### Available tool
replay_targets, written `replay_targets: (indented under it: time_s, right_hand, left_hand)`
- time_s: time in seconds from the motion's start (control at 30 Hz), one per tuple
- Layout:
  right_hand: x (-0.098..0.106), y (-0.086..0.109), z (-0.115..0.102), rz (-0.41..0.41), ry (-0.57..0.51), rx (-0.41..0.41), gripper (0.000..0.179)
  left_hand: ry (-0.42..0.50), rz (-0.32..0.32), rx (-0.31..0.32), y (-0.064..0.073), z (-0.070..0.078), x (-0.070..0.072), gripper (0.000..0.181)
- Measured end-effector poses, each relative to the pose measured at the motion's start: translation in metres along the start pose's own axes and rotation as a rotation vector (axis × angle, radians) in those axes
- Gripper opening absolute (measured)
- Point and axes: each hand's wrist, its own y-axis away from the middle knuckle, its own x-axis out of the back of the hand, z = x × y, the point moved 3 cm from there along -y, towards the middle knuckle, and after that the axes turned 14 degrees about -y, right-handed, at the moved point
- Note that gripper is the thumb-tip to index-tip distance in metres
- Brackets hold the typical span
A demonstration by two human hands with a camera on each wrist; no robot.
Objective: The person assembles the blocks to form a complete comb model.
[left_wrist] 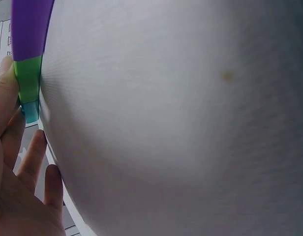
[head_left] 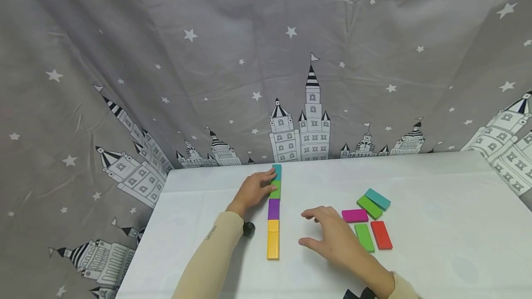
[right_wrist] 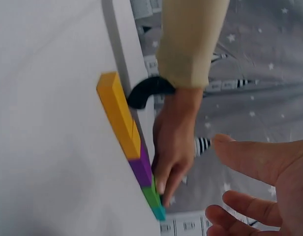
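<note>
Hand (L) (head_left: 251,190) touching row's green blk (head_left: 276,191); R hand (head_left: 335,235) nr magenta blk (head_left: 355,216).

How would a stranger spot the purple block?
On the white table, the left hand touches the far end of a row of blocks. Midway along it, the purple block lies between a green block and a yellow block, the row's only purple piece.

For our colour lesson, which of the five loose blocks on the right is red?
The red block, lying just right of the nearer green block; the others are a teal block, a magenta block and another green block.
</note>
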Motion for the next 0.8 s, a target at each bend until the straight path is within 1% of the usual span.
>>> replay_targets:
  time_s: [0.1, 0.2, 0.43, 0.53, 0.63, 0.8]
  right_hand:
    - [0.012, 0.004, 0.008, 0.045, 0.001, -0.014, 0.049]
    - [0.024, 0.008, 0.019, 0.087, 0.011, -0.005, 0.048]
    - [0.046, 0.02, 0.046, 0.152, 0.016, 0.059, 0.049]
    - [0.054, 0.025, 0.056, 0.158, 0.022, 0.053, 0.049]
    - [0.061, 0.031, 0.067, 0.165, 0.032, 0.046, 0.05]
    - [0.067, 0.039, 0.083, 0.154, 0.041, 0.073, 0.05]
  left_hand:
    - [0.007, 0.007, -0.012, 0.0, -0.001, -0.001, 0.051]
    - [0.003, 0.009, -0.01, 0.0, -0.002, -0.001, 0.051]
    - [-0.007, 0.012, -0.012, 0.0, -0.003, -0.001, 0.052]
    - [-0.003, 0.007, -0.007, -0.001, -0.002, -0.001, 0.051]
    - [0.0, 0.004, -0.014, -0.001, -0.001, -0.001, 0.051]
    - [-0.005, 0.002, -0.022, 0.0, 0.0, 0.001, 0.051]
